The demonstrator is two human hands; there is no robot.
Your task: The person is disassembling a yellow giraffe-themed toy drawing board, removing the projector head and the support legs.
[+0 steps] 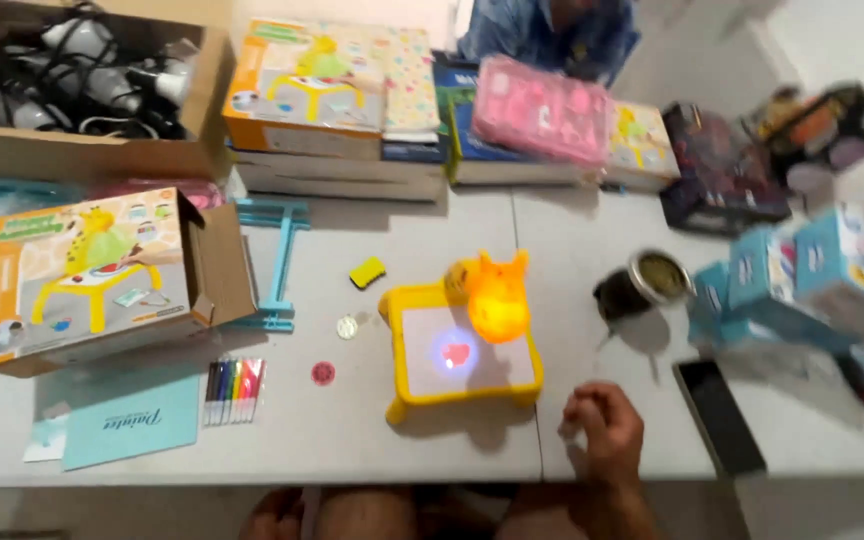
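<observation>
Head view: right hand (pixel 602 430) rests on the table (pixel 352 440) near its front edge, fingers curled loosely together, pinching nothing as far as the blur shows. Left hand is not in view. The yellow toy projector table (pixel 460 350) stands just left of and beyond the hand, apart from the fingers, not touched; its giraffe-shaped lamp (pixel 497 295) glows and throws a red spot on the white top. Judged step: toy set up and lit, hand idle beside it. A next move would likely call for a short reach to the left. Marker set (pixel 232 392), open toy box (pixel 92 275) sit toward the left edge; phone (pixel 720 415) lies right of the hand
</observation>
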